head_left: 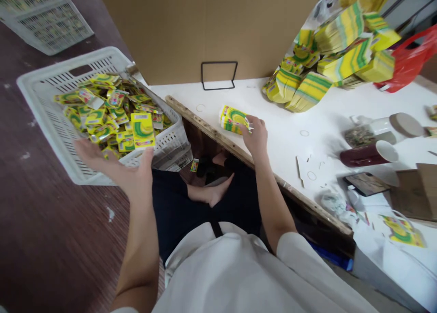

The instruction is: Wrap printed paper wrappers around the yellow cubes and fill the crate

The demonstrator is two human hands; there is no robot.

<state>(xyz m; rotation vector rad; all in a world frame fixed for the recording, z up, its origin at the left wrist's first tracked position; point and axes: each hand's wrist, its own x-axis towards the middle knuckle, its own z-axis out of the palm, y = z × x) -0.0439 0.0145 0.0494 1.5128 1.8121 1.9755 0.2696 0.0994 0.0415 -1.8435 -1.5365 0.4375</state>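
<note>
My left hand (119, 169) is over the near rim of a white plastic basket (37, 92), palm up with thumb and fingers spread. Just beyond its thumb tip is a small yellow-and-green box (142, 130); whether they touch, I cannot tell. Many similar small boxes (97, 117) are heaped in the basket. On the white table, my right hand (255, 133) has its fingers closed at the right end of a yellow-and-green carton (234, 119). Some of its fingertips are hidden behind the carton's edge.
A black wire stand (219, 75) stands before a large cardboard sheet (211, 26). Bundled flat cartons (310, 90) are piled at the table's back right. A jar (385, 130), dark red mug (368, 153) and phone (366, 184) lie at the right. The table's wooden edge (211, 131) runs diagonally.
</note>
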